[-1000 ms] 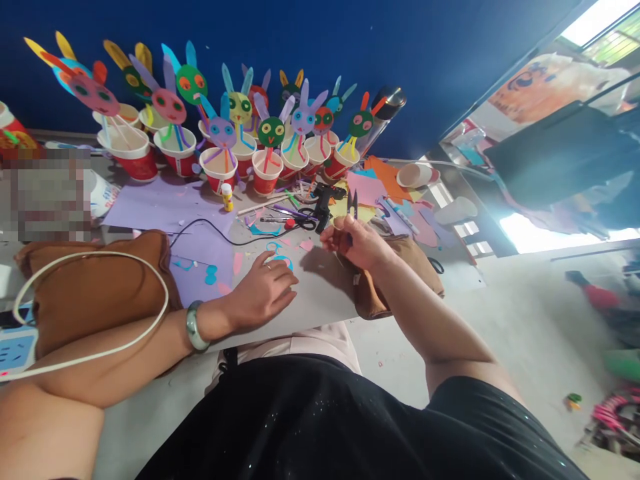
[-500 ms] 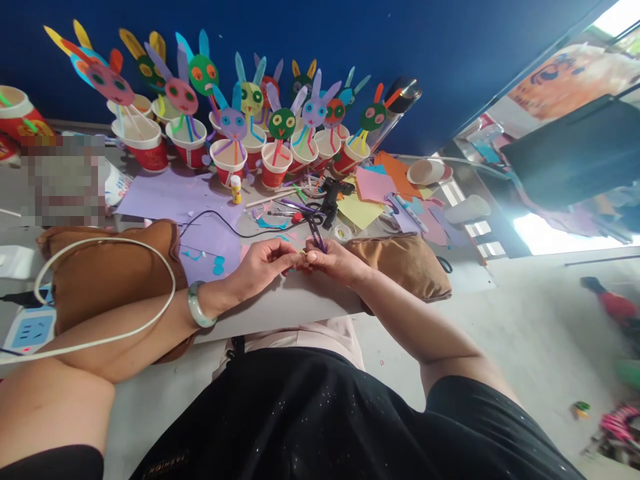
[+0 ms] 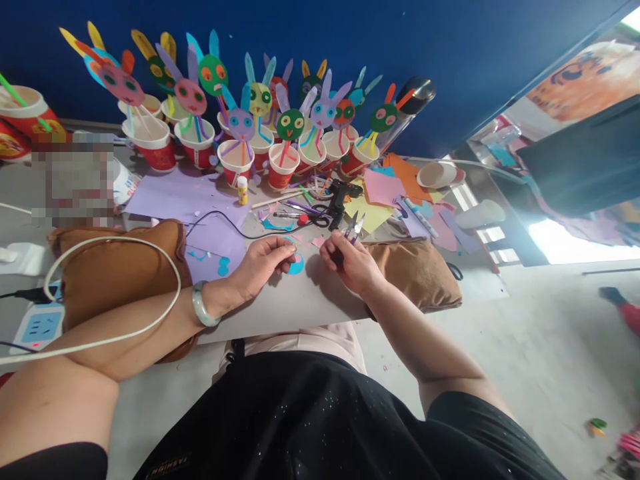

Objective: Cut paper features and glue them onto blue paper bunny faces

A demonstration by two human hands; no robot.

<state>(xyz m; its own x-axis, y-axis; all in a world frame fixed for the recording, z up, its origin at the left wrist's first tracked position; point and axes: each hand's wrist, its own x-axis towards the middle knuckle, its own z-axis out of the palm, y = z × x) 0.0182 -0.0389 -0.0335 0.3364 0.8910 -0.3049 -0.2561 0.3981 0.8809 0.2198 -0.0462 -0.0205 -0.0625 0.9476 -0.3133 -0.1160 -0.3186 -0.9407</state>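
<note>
My left hand point(image 3: 267, 263) is closed in a pinch just above the table's front edge; whatever lies between its fingertips is too small to name. Beside those fingertips is a blue paper disc point(image 3: 296, 265) with a bit of pink on it. To the right, my right hand point(image 3: 353, 261) is wrapped round a pair of small scissors point(image 3: 355, 229), whose blades point away from me. A gap separates the two hands. Several red paper cups point(image 3: 284, 172) with paper rabbit heads point(image 3: 291, 125) stand along the back.
A black glue gun point(image 3: 341, 199), a small yellow bottle point(image 3: 243, 191) and coloured paper point(image 3: 383, 189) lie beyond my hands. Brown cushions point(image 3: 120, 277) flank them. A white cable point(image 3: 113, 240) loops over my left forearm; a metal flask point(image 3: 417, 97) stands at the back.
My hands have moved apart. The scissors now point up and right, with their blades in sight. The blue disc by my left fingertips has come into view. The whole view has shifted slightly.
</note>
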